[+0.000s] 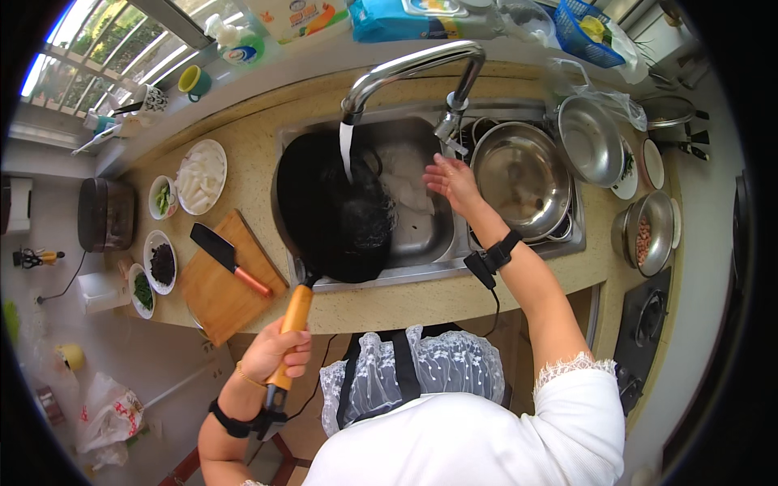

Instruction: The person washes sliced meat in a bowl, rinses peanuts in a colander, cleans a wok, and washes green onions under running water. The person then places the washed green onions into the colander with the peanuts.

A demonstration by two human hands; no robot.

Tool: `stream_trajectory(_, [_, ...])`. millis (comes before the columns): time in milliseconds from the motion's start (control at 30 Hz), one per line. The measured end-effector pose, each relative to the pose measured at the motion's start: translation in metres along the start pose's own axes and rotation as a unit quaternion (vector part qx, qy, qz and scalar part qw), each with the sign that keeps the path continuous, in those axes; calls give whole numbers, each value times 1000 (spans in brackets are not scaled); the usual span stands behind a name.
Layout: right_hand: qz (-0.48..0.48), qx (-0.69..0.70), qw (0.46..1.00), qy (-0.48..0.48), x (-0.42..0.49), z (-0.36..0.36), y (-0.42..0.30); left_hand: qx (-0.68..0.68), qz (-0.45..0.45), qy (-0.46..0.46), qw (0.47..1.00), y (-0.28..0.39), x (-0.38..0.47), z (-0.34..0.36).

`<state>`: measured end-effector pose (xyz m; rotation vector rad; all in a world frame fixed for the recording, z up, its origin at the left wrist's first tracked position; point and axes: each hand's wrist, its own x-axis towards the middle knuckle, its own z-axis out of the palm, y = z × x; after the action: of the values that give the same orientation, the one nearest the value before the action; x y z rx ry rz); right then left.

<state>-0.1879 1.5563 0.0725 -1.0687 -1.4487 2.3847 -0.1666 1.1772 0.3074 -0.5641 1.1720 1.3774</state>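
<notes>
My left hand (284, 349) is wrapped around the wooden handle (298, 311) of a black wok (325, 206). The wok is tilted over the left basin of a stainless steel sink (434, 243), and water pours into it from a chrome faucet (413, 67). Splashing water shows at its right side. My right hand (451, 182) holds nothing, its fingers spread just below the faucet's lever (453, 143). I cannot tell whether it touches the lever. Right of that hand, a wide steel basin (519, 182) rests over the second sink bowl.
A cleaver (228, 255) lies on a wooden cutting board (219, 297) to the left. Beyond are a plate of white sliced food (201, 176) and small bowls. Steel bowls (589, 140) stand at the right, one holding peanuts (644, 243), near a gas stove (644, 328).
</notes>
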Motion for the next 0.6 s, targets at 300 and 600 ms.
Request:
stream_trajectory(300, [-41,54,994,90,12,-22,-40,144,50,168,974,-39,-90,50])
stream_trajectory(600, [-82,33,995,42,-61,-10,-28,285,85,234,926,-65,-136,37])
